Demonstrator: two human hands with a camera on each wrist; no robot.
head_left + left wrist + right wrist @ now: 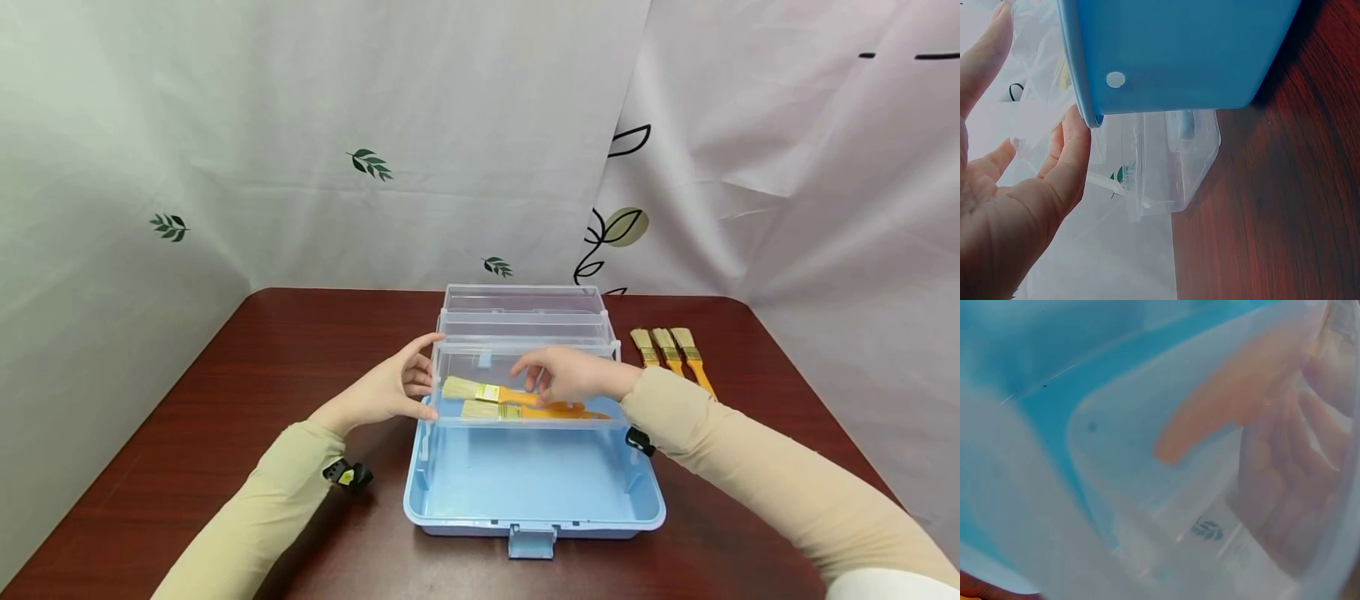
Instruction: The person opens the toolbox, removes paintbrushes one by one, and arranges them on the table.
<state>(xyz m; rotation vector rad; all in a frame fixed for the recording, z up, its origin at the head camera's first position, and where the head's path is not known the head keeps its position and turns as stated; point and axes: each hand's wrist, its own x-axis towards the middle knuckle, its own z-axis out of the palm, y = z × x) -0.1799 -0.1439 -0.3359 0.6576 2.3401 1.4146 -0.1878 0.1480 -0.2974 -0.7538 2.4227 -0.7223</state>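
A light blue toolbox point(525, 483) stands with its clear tiered trays raised at the back. Two paintbrushes with orange handles, an upper paintbrush point(471, 388) and a lower paintbrush point(480, 410), lie side by side in the front clear tray point(525, 423), bristles to the left. My left hand point(386, 387) grips this tray's left end, thumb at the front corner and index finger at the back one. Over the brush handles hovers my right hand point(566, 373), fingers loosely bent, thumb near the upper handle. In the right wrist view an orange handle point(1210, 406) shows through cloudy plastic.
Three more paintbrushes point(669, 350) lie on the dark wooden table point(187, 433), right of the toolbox. The box's front latch point(531, 543) hangs down. Behind the table hangs a pale curtain point(300, 125) with leaf prints. Clear upper trays point(525, 325) rise behind the front one.
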